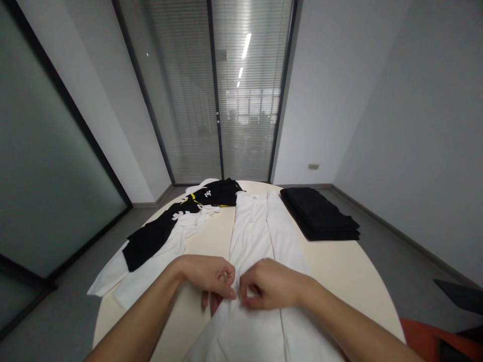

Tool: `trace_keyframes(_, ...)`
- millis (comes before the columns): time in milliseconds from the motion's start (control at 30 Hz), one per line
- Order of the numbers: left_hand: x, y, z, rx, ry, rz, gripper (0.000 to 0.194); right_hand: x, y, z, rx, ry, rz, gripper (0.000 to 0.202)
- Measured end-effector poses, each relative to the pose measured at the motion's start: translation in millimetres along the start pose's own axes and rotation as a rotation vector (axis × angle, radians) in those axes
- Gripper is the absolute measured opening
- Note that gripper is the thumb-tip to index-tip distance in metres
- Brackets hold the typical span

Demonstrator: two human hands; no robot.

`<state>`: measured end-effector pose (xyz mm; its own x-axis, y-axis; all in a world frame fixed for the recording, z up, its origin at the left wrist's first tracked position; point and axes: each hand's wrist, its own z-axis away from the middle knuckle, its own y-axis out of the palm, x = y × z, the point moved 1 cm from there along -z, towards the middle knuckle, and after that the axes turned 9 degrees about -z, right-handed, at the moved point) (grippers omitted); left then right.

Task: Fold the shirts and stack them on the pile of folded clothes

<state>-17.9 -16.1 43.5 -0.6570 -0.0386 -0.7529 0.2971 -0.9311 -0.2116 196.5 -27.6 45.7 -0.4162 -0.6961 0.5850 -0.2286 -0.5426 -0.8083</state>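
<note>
A pair of white trousers [249,236] lies lengthwise down the middle of the table, its waistband at the far end and its lower part toward me. My left hand [209,276] is at the left edge of the cloth, thumb and forefinger pinched on it. Close beside it, my right hand [269,286] rests over the trousers with curled fingers, also pinching the fabric near the same edge. The fingertips of both hands nearly meet. A seam runs down the right part of the garment, partly hidden by my right hand.
A stack of folded black clothes [317,216] sits at the right of the round table [339,271]. Loose black and white garments [154,241] with yellow trim lie along the left. A red chair [430,339] stands at the lower right. Glass panels [249,130] with blinds rise behind.
</note>
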Motion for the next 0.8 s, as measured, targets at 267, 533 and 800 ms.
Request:
trace_keyframes(267, -17.5, 20.6, -2.0, 0.078, 0.027, 0.04, 0.064, -24.2, -8.3, -5.2, -0.161, 0.038, 0.032, 0.036)
trace_keyframes(533, -27.0, 31.6, -11.8, 0.397, 0.096, 0.105, 0.074, -43.4, -17.3, 3.9, -0.189, -0.031, -0.077, 0.037)
trace_keyframes(800, -35.8, 55.0, -21.9, 0.175, 0.07, -0.36, 0.048, -57.3, -12.8, 0.5, -0.268, 0.05, -0.016, 0.044)
